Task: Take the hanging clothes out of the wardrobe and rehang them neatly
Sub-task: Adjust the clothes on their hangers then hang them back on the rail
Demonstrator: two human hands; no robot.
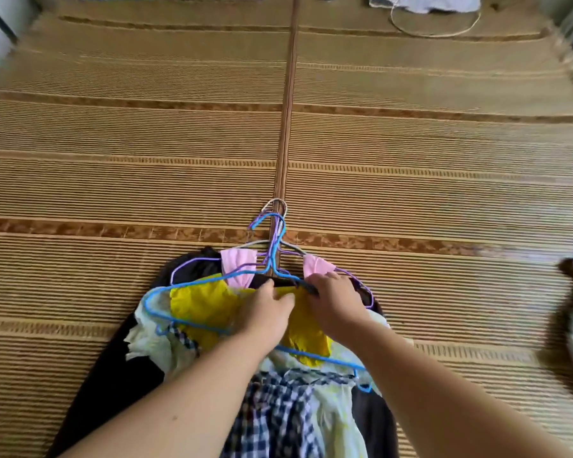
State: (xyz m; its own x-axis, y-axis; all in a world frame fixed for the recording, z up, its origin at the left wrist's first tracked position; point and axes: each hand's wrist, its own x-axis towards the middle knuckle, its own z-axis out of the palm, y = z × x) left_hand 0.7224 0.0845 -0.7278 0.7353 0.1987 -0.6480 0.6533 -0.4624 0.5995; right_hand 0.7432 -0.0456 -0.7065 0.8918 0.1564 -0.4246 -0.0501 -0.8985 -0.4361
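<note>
Clothes bundle (pixel 272 375) on wire hangers (pixel 272 246), lay mid-mat (pixel 113 143), near edge. Left hand (pixel 265 312) and right hand (pixel 336 304) pinched yellow garment (pixel 205 305). Soft, light, tangle-prone; best lifted by hanger hooks.

Soft, even daylight lit the scene, with no glare and only faint shadows under my left hand (pixel 265 312) and right hand (pixel 336 300). Close around them the picture was fairly sharp. Far out to either side the woven mat (pixel 444 143) smeared with motion blur, its stripes bowing from wide-angle distortion.
</note>
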